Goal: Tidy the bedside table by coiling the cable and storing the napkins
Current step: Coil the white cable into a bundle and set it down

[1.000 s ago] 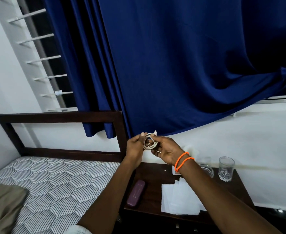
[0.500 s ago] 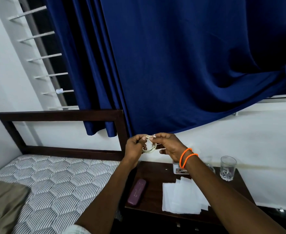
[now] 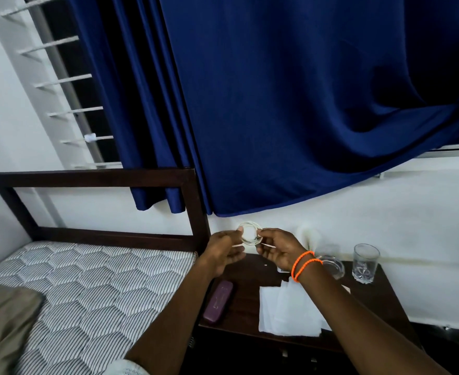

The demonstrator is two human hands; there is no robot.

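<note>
A white cable point(image 3: 248, 232) wound into a small coil hangs in the air above the back edge of the dark wooden bedside table point(image 3: 247, 301). My left hand point(image 3: 224, 251) pinches its left side and my right hand point(image 3: 277, 249), with orange bands at the wrist, pinches its right side. A short loose end sticks out under my right fingers. Several white napkins point(image 3: 285, 309) lie spread on the table's front right, partly hidden by my right forearm.
A purple case point(image 3: 218, 301) lies at the table's left edge. A glass ashtray point(image 3: 331, 265) and a drinking glass point(image 3: 365, 266) stand at the back right. The bed with patterned mattress point(image 3: 87, 293) is at the left, its headboard point(image 3: 195, 207) beside the table. A blue curtain point(image 3: 290, 104) hangs above.
The coil has turned to face me as a flatter ring, and my hands have spread slightly apart on its two sides. The view has shifted a little downward.
</note>
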